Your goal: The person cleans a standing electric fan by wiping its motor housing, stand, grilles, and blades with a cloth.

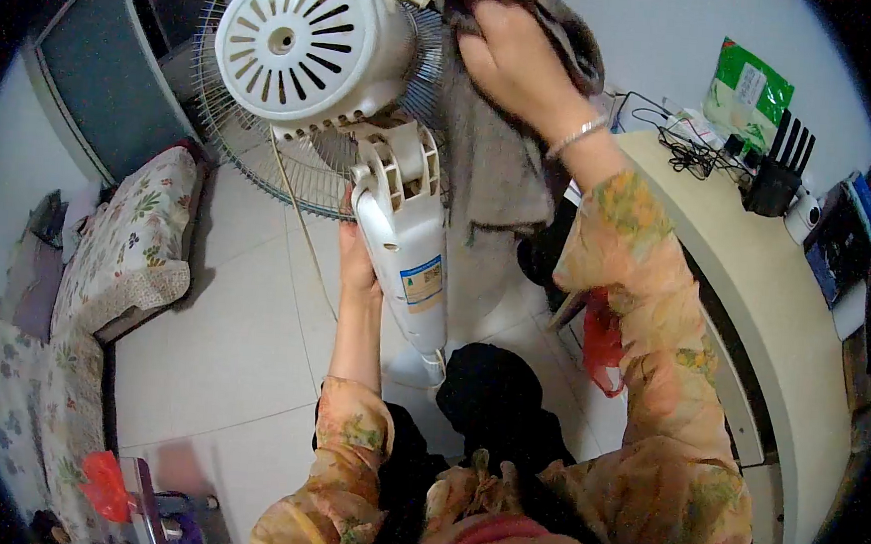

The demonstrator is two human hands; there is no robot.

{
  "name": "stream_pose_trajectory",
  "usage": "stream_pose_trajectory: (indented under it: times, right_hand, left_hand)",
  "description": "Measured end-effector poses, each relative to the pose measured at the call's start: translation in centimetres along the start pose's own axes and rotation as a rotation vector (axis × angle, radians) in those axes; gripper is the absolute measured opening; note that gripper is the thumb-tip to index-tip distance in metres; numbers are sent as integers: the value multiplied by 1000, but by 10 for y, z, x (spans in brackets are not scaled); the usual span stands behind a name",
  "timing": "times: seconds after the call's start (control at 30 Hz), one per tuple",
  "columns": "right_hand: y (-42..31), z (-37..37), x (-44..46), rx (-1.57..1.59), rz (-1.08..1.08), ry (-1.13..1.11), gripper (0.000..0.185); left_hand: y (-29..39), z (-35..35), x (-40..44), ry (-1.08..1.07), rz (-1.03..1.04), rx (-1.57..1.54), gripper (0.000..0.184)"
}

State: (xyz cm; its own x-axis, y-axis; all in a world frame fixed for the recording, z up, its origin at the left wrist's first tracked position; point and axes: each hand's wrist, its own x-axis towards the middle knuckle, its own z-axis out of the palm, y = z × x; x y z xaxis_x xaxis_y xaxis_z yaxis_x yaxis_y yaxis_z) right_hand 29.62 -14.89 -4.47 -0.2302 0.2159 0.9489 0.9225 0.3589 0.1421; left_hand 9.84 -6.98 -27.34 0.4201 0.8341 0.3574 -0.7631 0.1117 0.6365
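A white electric fan with a round slotted motor housing [314, 50] and a wire guard [248, 161] fills the upper middle. Its white neck [401, 260], with a blue and tan label, runs down toward my legs. My left hand [357, 257] is behind the neck, near the lower edge of the guard; its fingers are mostly hidden. At the top, my right hand [514, 52] is closed on a grey-brown cloth [497, 166], which hangs down beside the guard on its right.
A curved cream desk [754, 282] on the right bears black cables [697, 153], a green packet [749, 92] and a black router [775, 183]. A flower-patterned sofa [128, 243] stands left. A red bag [603, 342] hangs near the desk; another red bag [106, 486] is lower left.
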Motion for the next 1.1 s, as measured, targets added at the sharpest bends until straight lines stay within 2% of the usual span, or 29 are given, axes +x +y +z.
stream_pose_trajectory:
  times: [0.07, 0.13, 0.23, 0.27, 0.33, 0.4, 0.63, 0.7, 0.73, 0.77, 0.87, 0.93, 0.97, 1.0, 1.1]
  right_hand:
    - [2, -1, 20, 5, -34, 27, 18]
    - [-5, 1, 20, -11, 79, -89, 17]
    - [-20, 13, -6, -10, 154, -137, 17]
    - [-22, 9, -11, -27, 213, -213, 16]
    - [-32, 6, -26, -131, 198, -149, 16]
    - [-43, -4, -39, -173, 252, -280, 20]
    - [-59, -12, -88, -271, -28, -252, 20]
    - [-51, -22, -83, -205, 82, -370, 18]
    - [-46, -26, -75, -172, 134, -428, 17]
    - [-43, -28, -65, -180, 92, -356, 15]
    - [-19, -30, -20, -161, 33, -322, 13]
    - [-5, -29, 10, -219, -84, -302, 14]
    - [-2, -30, 25, -221, -91, -360, 16]
    - [5, -23, 38, -212, -170, -296, 20]
    - [13, -13, 77, -212, -278, -377, 25]
  left_hand:
    - [-2, -1, 0, 1, 38, 41, 49]
    - [-4, 3, 0, 47, 88, 80, 38]
    - [5, 8, -3, 12, 41, 71, 55]
    - [6, 8, -3, 14, 30, 64, 56]
    - [8, 7, -2, 18, 6, 51, 57]
    - [0, -6, 5, -17, 43, 39, 61]
    - [0, 1, 3, -40, 11, -34, 59]
    - [1, 1, 3, -70, 3, -38, 58]
    - [3, 4, 3, -83, 5, -27, 58]
    - [5, 6, 4, -95, 7, -15, 57]
    - [-9, -13, 13, -60, 22, -63, 57]
    - [-6, -6, 12, -24, 22, -30, 58]
    - [-4, -2, 11, -5, 22, -16, 59]
    - [-3, 0, 11, -16, 31, 11, 60]
    - [-3, 1, 10, 13, 14, 49, 63]
